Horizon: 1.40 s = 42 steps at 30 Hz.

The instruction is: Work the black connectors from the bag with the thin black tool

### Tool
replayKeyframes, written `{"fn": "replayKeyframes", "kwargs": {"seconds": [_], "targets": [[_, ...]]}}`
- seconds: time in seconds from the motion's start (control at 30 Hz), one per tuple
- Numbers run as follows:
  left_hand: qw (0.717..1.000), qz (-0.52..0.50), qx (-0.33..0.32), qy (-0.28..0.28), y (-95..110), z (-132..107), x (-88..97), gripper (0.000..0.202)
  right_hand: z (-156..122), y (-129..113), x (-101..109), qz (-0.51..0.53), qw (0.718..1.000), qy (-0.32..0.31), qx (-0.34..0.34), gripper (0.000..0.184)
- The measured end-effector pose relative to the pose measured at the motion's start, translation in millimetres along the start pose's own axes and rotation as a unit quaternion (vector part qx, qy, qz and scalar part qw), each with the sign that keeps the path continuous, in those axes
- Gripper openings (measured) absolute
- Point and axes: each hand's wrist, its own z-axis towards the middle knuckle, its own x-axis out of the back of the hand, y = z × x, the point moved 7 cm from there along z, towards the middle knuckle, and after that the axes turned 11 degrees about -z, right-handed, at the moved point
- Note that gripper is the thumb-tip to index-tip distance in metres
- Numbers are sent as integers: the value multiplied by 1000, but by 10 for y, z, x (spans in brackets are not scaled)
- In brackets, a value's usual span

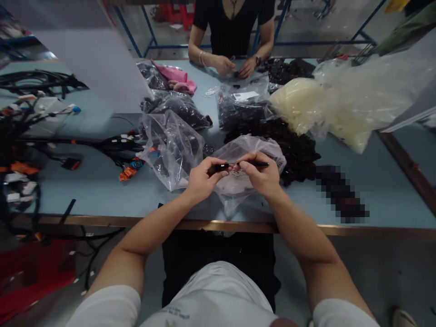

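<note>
My left hand (pixel 203 180) is closed on a small black plastic part (pixel 221 167), perhaps a connector housing, pinched between thumb and fingers. In my right hand (pixel 264 178) is a slim black pen-like tool (pixel 260 163), its tip end pointing at the small part. The two hands almost meet above an opened clear plastic bag (pixel 229 202) that contains many tiny pale pieces. A pile of dark small parts (pixel 301 156) lies just beyond my right hand. Left of my left hand rests a crumpled clear bag (pixel 173 156).
Wire harnesses (pixel 91 144) with orange and blue connectors spread over the left of the table (pixel 102 200). Across it, a co-worker's hands (pixel 235 67) handle something small. Bags of dark parts (pixel 243 111) and a bag of yellowish pieces (pixel 299 102) lie between us. A pixelated dark item (pixel 342 193) is at right.
</note>
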Motion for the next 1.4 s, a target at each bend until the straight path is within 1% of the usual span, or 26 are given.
{"fn": "replayKeyframes", "kwargs": {"seconds": [0.2,0.47,0.77,0.83,0.97,1.07,1.13,1.23,1.3,1.4], "targets": [[999,33,-13,-23,24,-15,-16,37,-53,-162,-5,-68,997,-1,27,25],[999,21,-25,-31,34,-21,-44,34,-69,-173,-23,-96,995,-5,18,29],[998,47,-24,-23,-6,-33,0,33,-61,-202,-39,-125,992,-18,21,29],[998,57,-20,-21,-12,-36,3,32,-64,-232,-44,-130,991,-23,36,26],[998,58,-15,-17,-20,-49,-10,35,-76,-286,-54,-146,985,-36,89,16],[998,50,-18,-19,-4,-67,-37,38,-86,-289,-57,-157,980,-38,118,14],[997,61,-33,-18,34,-80,-44,38,-92,-291,-65,-157,978,-40,133,14],[991,113,-73,-19,113,-93,-40,36,-101,-318,-77,-149,975,-42,156,13],[986,140,-90,-21,137,-90,-31,35,-101,-335,-77,-146,975,-41,161,12],[988,127,-84,-28,111,-70,-22,38,-91,-339,-50,-124,981,-26,147,10]]}}
